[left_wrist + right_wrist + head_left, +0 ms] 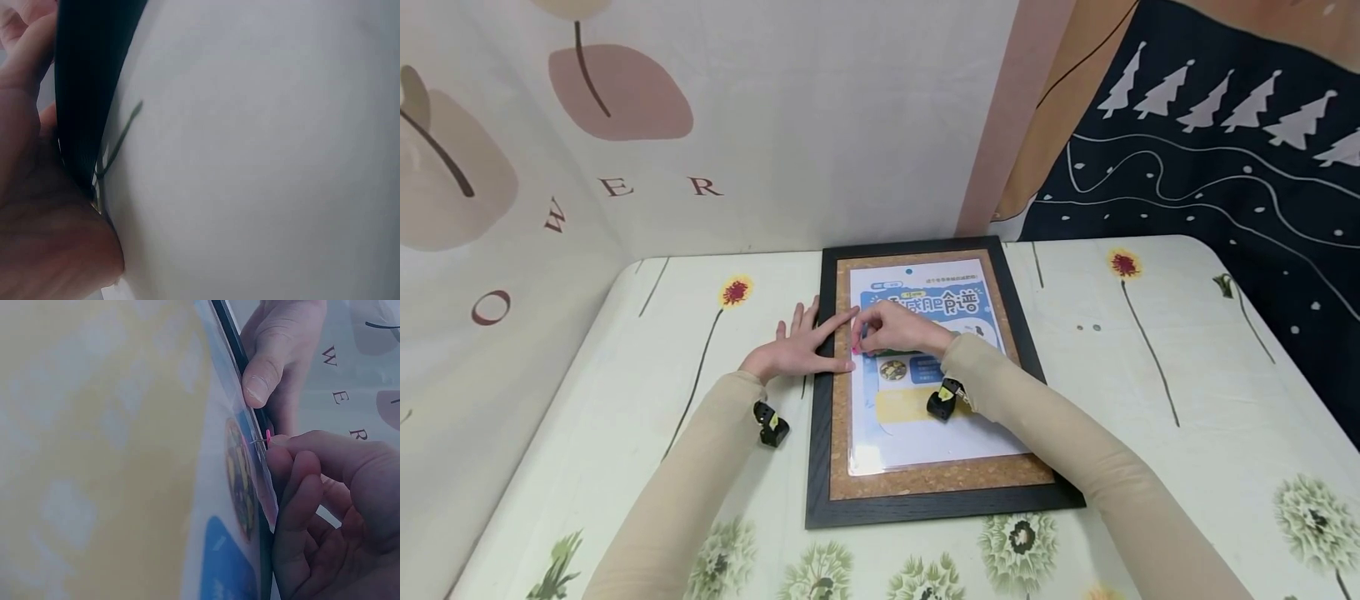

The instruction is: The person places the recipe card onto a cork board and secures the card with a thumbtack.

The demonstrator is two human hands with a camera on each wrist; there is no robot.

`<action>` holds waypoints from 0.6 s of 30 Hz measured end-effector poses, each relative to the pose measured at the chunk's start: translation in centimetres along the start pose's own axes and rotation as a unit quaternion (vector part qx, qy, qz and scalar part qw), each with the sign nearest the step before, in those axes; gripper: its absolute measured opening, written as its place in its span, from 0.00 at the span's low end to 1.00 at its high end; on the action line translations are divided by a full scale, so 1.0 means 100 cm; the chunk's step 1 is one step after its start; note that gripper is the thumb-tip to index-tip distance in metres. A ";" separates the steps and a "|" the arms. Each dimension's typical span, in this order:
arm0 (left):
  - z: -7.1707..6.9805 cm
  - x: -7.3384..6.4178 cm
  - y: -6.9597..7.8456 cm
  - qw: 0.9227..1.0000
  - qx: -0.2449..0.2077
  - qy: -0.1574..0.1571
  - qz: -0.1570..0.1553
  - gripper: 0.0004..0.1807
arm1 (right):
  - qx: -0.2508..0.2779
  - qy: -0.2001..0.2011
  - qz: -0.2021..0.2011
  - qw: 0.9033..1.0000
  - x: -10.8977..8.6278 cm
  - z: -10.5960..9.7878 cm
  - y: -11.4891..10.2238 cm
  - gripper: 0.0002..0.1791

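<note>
Pink pushpin is at the printed sheet's left edge, pinched in your right hand; can't tell if its tip touches. Your left hand lies spread across the black frame of the corkboard, which rests on the bench.

head: bright, even | left wrist: dim, soft | right wrist: dim, glare blotches sheet left of fingers

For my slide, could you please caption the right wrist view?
Right hand pinches a pink pin near the edge of a printed sheet, left hand nearby.
</note>
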State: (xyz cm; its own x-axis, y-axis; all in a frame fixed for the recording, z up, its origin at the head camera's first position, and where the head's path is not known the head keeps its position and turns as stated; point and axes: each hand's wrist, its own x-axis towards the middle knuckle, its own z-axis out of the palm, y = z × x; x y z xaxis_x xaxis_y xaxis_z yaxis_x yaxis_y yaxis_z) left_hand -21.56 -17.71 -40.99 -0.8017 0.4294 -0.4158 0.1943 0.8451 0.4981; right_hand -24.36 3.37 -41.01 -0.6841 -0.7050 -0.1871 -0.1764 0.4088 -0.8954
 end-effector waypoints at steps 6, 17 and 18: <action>0.000 0.001 -0.001 1.000 0.003 -0.001 0.003 0.50 | 0.001 0.001 0.002 1.000 0.002 0.000 0.002 0.05; 0.001 0.004 -0.003 1.000 0.007 -0.005 0.007 0.51 | -0.005 0.010 0.005 1.000 0.002 0.001 0.000 0.05; 0.000 0.004 -0.003 1.000 0.008 -0.006 0.007 0.51 | -0.008 0.011 0.006 1.000 0.002 0.001 0.000 0.05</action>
State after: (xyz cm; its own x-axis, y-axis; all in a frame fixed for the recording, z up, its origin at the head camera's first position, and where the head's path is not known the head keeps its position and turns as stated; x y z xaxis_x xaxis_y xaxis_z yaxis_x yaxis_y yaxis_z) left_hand -21.88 -17.80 -41.32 -0.7920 0.4452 -0.4179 0.2143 0.8435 0.4924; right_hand -24.41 3.18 -41.04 -0.7009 -0.6878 -0.1889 -0.1788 0.4259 -0.8869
